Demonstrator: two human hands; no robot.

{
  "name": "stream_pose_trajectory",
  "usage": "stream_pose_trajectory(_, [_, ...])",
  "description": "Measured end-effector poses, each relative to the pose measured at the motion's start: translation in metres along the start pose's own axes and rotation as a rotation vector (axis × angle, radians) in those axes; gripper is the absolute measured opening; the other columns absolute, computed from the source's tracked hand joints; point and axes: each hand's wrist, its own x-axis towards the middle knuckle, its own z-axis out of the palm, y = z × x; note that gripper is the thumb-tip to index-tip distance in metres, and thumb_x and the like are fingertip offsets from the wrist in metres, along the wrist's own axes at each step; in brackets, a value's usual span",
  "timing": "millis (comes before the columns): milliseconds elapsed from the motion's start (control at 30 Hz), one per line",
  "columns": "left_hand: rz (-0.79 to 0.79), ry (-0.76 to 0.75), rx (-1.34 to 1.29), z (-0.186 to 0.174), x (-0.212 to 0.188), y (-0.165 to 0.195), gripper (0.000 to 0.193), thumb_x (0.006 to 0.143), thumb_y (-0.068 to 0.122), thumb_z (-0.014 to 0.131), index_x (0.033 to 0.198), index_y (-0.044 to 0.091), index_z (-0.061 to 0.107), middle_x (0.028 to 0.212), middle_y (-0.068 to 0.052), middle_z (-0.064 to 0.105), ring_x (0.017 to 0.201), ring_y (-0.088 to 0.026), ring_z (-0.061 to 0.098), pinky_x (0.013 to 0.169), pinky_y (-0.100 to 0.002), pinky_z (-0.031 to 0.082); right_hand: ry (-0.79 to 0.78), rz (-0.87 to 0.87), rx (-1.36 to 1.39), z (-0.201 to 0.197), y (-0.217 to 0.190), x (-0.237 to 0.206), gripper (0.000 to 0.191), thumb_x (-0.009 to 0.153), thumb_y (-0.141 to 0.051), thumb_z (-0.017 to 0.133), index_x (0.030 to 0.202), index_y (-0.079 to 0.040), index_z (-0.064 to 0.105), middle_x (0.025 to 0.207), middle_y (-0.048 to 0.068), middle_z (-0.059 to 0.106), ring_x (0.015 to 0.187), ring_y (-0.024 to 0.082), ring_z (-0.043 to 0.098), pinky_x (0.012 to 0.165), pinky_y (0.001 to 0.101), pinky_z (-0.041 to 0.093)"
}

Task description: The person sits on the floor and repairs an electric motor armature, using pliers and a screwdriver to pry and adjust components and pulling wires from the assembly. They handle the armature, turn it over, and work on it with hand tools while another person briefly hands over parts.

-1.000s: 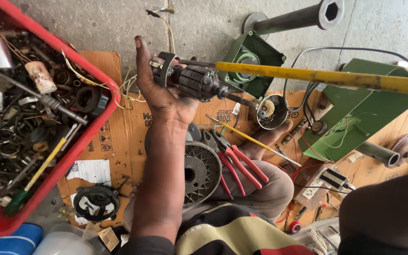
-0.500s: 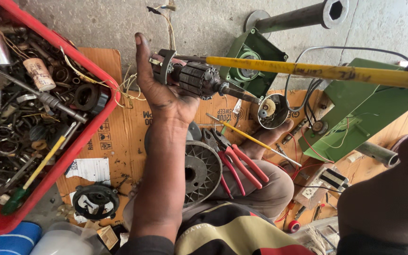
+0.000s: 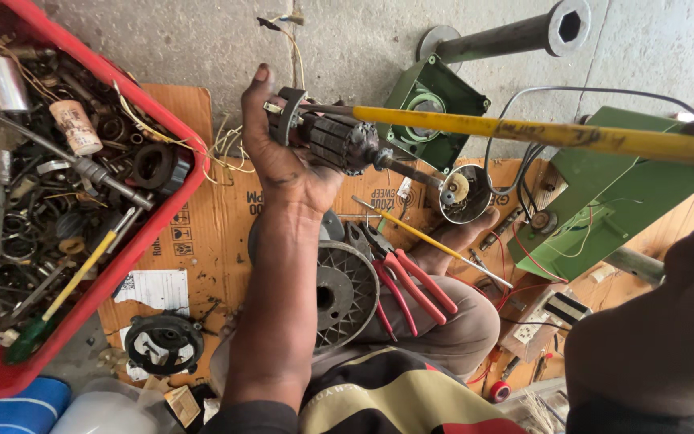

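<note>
A dark motor rotor [image 3: 339, 143] is held up above the cardboard, lying roughly level, left of the scene's middle. Its ribbed, cylindrical core is seen in the centre of the part, with a black disc-shaped end piece at the left end and a thin steel shaft pointing right and slightly near (the shaft tip is dark and small). A short metal stub projects from the left end. Against the left end of the rotor, the narrow metal tip of a long yellow-handled tool [image 3: 540, 133] is set; the yellow shaft is stretched far to the right, almost level, its paint scuffed and marked with dark smudges.
</note>
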Motion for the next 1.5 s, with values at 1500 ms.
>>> stream_pose_trajectory(1500, [-0.075, -0.049, -0.061, -0.011, 0.011, -0.007, 0.031, 0.086, 0.043, 0.073, 0.087, 0.016, 0.058, 0.078, -0.001, 0.06, 0.072, -0.022, 0.065, 0.07, -0.043, 0.059, -0.219, -0.061, 0.165, 0.152, -0.055, 0.015, 0.044, 0.106, 0.018, 0.069, 0.143, 0.009, 0.047, 0.106, 0.02, 0.064, 0.092, 0.028, 0.063, 0.09, 0.0377, 0.056])
